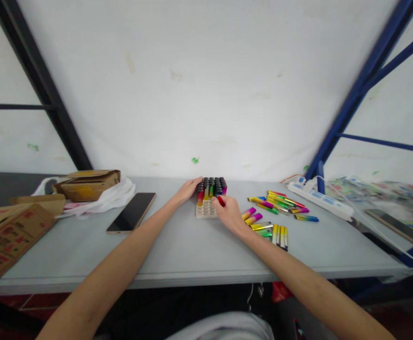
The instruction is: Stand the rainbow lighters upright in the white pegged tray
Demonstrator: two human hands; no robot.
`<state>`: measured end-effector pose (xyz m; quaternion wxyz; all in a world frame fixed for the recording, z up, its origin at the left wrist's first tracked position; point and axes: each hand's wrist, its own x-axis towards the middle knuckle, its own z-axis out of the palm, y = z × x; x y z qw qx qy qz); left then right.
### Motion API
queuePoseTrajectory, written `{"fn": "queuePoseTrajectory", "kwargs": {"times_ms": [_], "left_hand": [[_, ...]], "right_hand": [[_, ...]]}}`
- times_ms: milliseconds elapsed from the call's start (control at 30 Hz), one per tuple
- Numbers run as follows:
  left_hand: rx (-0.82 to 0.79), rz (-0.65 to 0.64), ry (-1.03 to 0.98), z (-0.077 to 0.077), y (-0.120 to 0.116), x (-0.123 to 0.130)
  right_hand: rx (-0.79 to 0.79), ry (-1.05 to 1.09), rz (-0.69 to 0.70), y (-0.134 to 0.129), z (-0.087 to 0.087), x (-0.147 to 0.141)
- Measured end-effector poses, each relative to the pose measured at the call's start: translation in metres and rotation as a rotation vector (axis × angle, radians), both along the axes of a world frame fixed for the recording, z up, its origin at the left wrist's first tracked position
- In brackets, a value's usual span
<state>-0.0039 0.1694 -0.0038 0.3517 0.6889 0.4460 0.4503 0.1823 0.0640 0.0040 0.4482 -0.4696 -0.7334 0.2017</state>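
We see a grey tabletop (171, 250) spanning the lower frame, beneath a white wall (206, 94). At centre, our left hand (189, 190) lies unclenched against the tube rack (206, 212); our right hand (230, 213) pinches a red tube (221, 201).

A pale grey tabletop (181, 257) carries a whitish tray (206, 212) of upright tubes (211, 190) near its middle. From that tray, loose shiny tubes (253, 219) lie scattered around three to four o'clock, a white power strip (320, 200) farther out at three. A dark-screened phone (131, 212) rests at nine, a white plastic bag (123, 192) beyond it, and a printed cardboard box (15, 236) between eight and nine.
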Motion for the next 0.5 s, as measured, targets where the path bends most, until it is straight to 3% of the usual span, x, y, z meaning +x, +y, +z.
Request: {"fn": "queuePoseTrajectory", "kwargs": {"times_ms": [233,300,400,500], "left_hand": [[0.001,-0.012,-0.001,0.004,-0.004,0.002],[0.01,-0.02,0.0,0.003,-0.003,0.002],[0.026,-0.023,0.009,0.001,-0.002,0.002],[0.043,-0.018,0.014,-0.001,-0.001,0.001]], "right_hand": [[0.051,-0.039,0.229,-0.007,0.017,0.005],[0.145,-0.117,0.286,-0.006,0.025,0.006],[0.295,-0.279,0.301,-0.001,0.037,0.005],[0.303,-0.381,0.254,0.006,0.044,0.0]]}}
